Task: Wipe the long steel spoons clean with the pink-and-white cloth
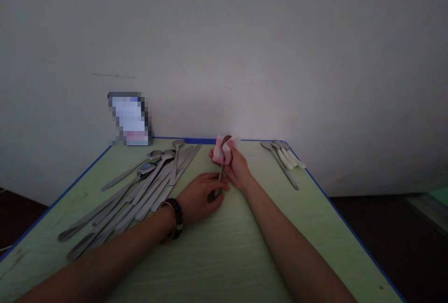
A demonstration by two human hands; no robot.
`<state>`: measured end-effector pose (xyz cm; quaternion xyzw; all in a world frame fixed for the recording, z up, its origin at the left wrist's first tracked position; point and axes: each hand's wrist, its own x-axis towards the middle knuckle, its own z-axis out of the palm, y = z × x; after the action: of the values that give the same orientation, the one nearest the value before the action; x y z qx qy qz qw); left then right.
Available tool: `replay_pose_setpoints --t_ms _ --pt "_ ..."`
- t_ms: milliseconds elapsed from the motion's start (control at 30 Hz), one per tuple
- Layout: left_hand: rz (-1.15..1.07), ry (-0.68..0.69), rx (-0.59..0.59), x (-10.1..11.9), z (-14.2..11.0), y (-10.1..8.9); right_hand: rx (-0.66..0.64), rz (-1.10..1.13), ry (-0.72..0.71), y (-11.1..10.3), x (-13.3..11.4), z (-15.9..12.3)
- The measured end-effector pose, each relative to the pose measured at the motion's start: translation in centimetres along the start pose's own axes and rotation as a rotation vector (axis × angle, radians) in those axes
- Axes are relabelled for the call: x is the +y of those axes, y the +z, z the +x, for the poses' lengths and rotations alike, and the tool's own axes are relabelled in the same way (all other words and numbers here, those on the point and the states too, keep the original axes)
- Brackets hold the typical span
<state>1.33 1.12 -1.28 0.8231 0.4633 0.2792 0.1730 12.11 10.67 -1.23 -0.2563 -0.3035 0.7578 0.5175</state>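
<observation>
Bare forearms reach in closest to me over the green table (217, 265). With my left hand (201, 198) I pinch the handle of a spoon (221, 175); with my right hand (236, 161) I grip a pink-and-white tissue (218, 150) around its bowl. Loose cutlery (140, 193) lies left, more utensils (283, 159) right.

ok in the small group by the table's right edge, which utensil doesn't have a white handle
The leftmost, longest utensil: its handle is plain metal, reaching nearest the viewer, while the others have white handles.
</observation>
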Motion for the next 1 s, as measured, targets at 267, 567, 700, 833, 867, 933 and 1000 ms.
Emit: replay_pose_setpoints --t_ms 267,567,700,833,867,933,1000 --pt "0.002 -0.005 -0.003 0.02 0.04 -0.01 -0.011 -0.009 0.006 -0.08 0.01 0.07" --pt "-0.007 -0.025 -0.003 0.14 0.03 -0.07 0.005 -0.026 0.027 0.08 -0.14 -0.04" --pt "-0.017 -0.023 0.003 0.03 0.04 0.01 0.008 -0.001 0.006 0.02 -0.16 0.06" --pt "-0.030 -0.017 0.011 0.06 0.13 -0.06 0.011 0.000 0.025 0.06 -0.33 -0.01" --pt "-0.033 -0.017 0.012 0.06 0.15 -0.08 0.011 0.001 0.028 0.06 -0.38 -0.03" --pt "-0.037 -0.019 0.015 0.04 0.18 -0.11 0.013 0.006 0.035 0.07 -0.46 -0.05" --pt "-0.041 -0.016 0.016 -0.02 0.20 -0.09 0.019 0.013 0.046 0.10 -0.53 -0.06"
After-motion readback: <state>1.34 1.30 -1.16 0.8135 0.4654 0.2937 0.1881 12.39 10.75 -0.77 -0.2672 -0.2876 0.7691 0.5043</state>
